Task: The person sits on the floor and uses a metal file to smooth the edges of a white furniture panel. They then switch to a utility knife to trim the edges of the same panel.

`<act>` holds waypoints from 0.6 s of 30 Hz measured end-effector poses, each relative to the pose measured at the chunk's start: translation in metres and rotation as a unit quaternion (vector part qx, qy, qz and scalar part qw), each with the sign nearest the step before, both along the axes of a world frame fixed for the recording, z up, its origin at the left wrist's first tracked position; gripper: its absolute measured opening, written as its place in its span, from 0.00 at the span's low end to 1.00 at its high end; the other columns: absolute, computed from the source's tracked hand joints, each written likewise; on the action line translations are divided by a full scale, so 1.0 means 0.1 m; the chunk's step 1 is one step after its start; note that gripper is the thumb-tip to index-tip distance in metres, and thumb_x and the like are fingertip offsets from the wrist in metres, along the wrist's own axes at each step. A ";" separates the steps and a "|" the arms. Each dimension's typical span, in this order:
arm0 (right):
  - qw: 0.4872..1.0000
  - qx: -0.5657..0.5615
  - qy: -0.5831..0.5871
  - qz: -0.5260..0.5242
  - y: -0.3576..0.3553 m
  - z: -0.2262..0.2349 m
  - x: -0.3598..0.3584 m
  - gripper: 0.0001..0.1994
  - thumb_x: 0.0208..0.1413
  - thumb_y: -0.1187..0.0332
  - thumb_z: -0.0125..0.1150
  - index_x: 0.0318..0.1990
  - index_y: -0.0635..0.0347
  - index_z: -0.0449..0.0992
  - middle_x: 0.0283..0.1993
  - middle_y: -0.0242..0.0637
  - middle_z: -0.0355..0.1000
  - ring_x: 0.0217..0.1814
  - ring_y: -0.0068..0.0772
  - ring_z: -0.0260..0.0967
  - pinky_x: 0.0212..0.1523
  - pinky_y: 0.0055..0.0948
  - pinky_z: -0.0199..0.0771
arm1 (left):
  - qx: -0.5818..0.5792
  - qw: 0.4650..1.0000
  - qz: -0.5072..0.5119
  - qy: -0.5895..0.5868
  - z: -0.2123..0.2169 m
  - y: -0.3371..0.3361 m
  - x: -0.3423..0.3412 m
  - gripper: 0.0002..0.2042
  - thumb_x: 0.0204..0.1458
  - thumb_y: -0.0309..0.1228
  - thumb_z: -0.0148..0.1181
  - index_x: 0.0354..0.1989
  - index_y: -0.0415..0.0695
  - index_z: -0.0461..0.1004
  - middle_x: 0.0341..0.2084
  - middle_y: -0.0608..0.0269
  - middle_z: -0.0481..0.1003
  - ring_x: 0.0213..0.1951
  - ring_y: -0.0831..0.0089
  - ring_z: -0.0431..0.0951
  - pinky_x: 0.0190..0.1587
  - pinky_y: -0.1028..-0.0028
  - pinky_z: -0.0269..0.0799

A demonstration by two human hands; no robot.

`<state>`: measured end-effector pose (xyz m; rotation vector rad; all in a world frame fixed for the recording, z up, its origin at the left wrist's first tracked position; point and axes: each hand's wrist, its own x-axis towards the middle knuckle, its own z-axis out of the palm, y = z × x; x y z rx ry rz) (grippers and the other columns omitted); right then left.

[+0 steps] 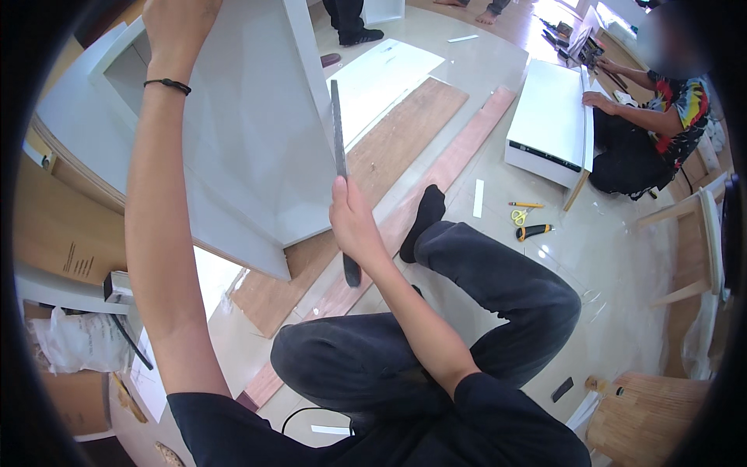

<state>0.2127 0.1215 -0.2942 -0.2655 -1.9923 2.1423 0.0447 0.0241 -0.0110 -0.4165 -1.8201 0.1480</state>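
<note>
A long flat file with a dark handle is held in my right hand, its fingers wrapped round the handle and the grey blade pointing up. The blade stands beside the front edge of a white cabinet box, which rests tilted in front of me on the left. Up at the top edge of the view, my left hand reaches to the cabinet's upper part. Its fingers are cut off by the picture's edge, so their grip is hidden.
Under the cabinet lie a brown board, a pinkish plank and a white panel. Scissors, a pencil and a utility knife lie right of my foot. Another person works at a white drawer unit.
</note>
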 end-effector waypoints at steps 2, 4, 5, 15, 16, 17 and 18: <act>1.000 0.007 -0.015 -0.014 0.03 -0.01 -0.20 0.21 0.71 0.52 0.33 0.37 0.59 0.64 0.20 0.28 0.58 0.16 0.23 0.54 0.17 0.28 0.59 | -0.008 1.000 -0.019 0.017 -0.02 0.01 0.03 0.15 0.46 0.39 0.69 0.35 0.41 0.75 0.25 0.50 0.78 0.30 0.51 0.80 0.33 0.57 0.73; 0.996 -0.058 -0.073 -0.004 0.08 -0.03 -0.33 0.20 0.72 0.53 0.33 0.37 0.60 0.64 0.20 0.31 0.58 0.18 0.26 0.57 0.21 0.30 0.61 | -0.011 0.999 -0.025 0.033 -0.02 0.03 0.06 0.15 0.45 0.39 0.69 0.34 0.41 0.75 0.26 0.50 0.79 0.30 0.51 0.80 0.33 0.57 0.73; 0.993 -0.089 -0.077 -0.003 0.08 -0.04 -0.31 0.20 0.72 0.53 0.33 0.37 0.61 0.64 0.21 0.32 0.59 0.19 0.27 0.58 0.22 0.32 0.62 | -0.015 0.999 -0.025 0.040 -0.02 0.03 0.07 0.15 0.45 0.39 0.69 0.34 0.41 0.75 0.26 0.50 0.79 0.31 0.52 0.80 0.34 0.57 0.73; 0.998 -0.004 -0.032 -0.049 -0.15 -0.20 0.00 0.21 0.72 0.55 0.34 0.41 0.68 0.63 0.30 0.57 0.67 0.32 0.61 0.66 0.36 0.50 0.65 | -0.031 0.997 -0.031 0.070 -0.02 0.03 0.08 0.15 0.45 0.38 0.70 0.33 0.40 0.75 0.27 0.53 0.79 0.31 0.54 0.80 0.34 0.59 0.74; 0.997 -0.028 -0.065 -0.039 -0.06 -0.18 -0.17 0.21 0.72 0.55 0.34 0.42 0.67 0.64 0.26 0.49 0.65 0.29 0.48 0.67 0.34 0.44 0.66 | -0.031 0.996 -0.031 0.073 -0.02 0.02 0.08 0.14 0.45 0.37 0.70 0.33 0.40 0.75 0.27 0.53 0.79 0.31 0.54 0.80 0.34 0.59 0.74; 0.996 -0.052 -0.057 -0.041 -0.03 -0.20 -0.17 0.21 0.71 0.54 0.34 0.42 0.66 0.64 0.23 0.40 0.64 0.25 0.36 0.68 0.32 0.38 0.67 | -0.033 0.996 -0.031 0.074 -0.02 0.01 0.07 0.14 0.45 0.37 0.70 0.32 0.40 0.75 0.27 0.53 0.79 0.31 0.55 0.80 0.34 0.60 0.74; 0.995 -0.040 -0.089 -0.023 0.02 -0.21 -0.22 0.21 0.71 0.55 0.33 0.42 0.67 0.64 0.28 0.49 0.66 0.31 0.49 0.67 0.35 0.44 0.66 | -0.037 0.996 -0.029 0.077 -0.03 0.00 0.07 0.14 0.45 0.37 0.70 0.32 0.40 0.75 0.27 0.53 0.79 0.31 0.55 0.80 0.34 0.60 0.74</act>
